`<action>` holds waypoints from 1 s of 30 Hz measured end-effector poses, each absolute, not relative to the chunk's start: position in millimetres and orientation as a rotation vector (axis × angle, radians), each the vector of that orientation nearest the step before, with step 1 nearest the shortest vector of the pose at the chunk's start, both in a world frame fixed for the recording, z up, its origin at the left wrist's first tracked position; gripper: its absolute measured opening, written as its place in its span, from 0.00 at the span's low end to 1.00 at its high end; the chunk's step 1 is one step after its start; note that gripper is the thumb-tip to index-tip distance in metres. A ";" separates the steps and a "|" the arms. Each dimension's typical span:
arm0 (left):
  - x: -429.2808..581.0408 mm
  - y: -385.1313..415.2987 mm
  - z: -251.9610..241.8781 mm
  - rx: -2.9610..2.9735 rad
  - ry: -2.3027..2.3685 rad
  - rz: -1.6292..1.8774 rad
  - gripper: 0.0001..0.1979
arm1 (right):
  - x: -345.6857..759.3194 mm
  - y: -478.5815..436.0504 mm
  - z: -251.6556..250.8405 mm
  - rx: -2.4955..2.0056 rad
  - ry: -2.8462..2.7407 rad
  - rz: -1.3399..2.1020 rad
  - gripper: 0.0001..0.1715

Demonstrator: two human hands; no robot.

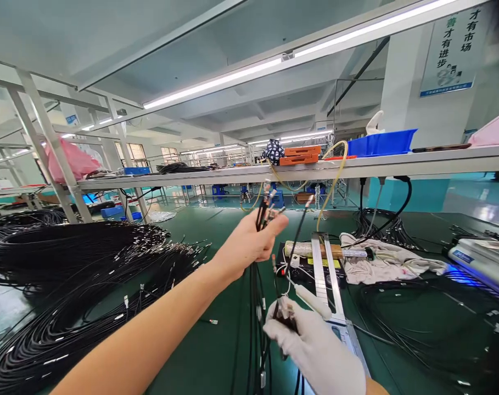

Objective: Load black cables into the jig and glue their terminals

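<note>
Chinese-lettered wall sign [453, 46] above cables [261, 219]

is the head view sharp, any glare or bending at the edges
Head view: the bare left hand and white-gloved right hand are fairly sharp; long ceiling light tubes glare white; shelf rails bow from wide-lens distortion; the green tabletop shows soft reflections.

You are standing in a factory assembly hall, at a cable workstation. Your bench has a green mat [216, 351] heaped with coils of black cable [68, 258] ending in small metal tips. A long metal shelf [397, 163] runs above the bench, carrying a blue plastic bin [383, 144] and orange trays [301, 154]. Fluorescent tube lights [274, 63] hang on steel frames, more identical benches stretch back across the hall, and a poster [455, 49] hangs on a pillar.
</note>
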State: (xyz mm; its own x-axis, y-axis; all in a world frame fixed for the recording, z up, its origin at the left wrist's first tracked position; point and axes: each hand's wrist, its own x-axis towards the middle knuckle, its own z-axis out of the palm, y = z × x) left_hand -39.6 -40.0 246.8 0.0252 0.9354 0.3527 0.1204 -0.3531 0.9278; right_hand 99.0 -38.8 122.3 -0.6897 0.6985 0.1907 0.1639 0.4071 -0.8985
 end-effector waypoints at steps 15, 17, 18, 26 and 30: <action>-41.4 -65.1 233.4 1.673 1.151 1.034 0.18 | 124.7 -32.7 147.7 -0.626 -2.006 1.645 0.23; -36.4 -67.0 235.6 1.719 1.189 1.019 0.17 | 125.5 -30.3 146.1 -0.638 -2.070 1.482 0.22; -37.9 -67.2 237.2 1.730 1.224 1.046 0.17 | 127.5 -27.3 143.9 -0.658 -2.073 1.385 0.22; -79.5 -67.9 249.9 1.752 1.480 1.315 0.19 | 154.8 -9.0 140.4 -1.016 -1.730 1.469 0.15; -63.9 -70.4 258.1 1.809 1.464 1.177 0.15 | 157.6 -12.3 166.0 -0.877 -1.518 1.486 0.16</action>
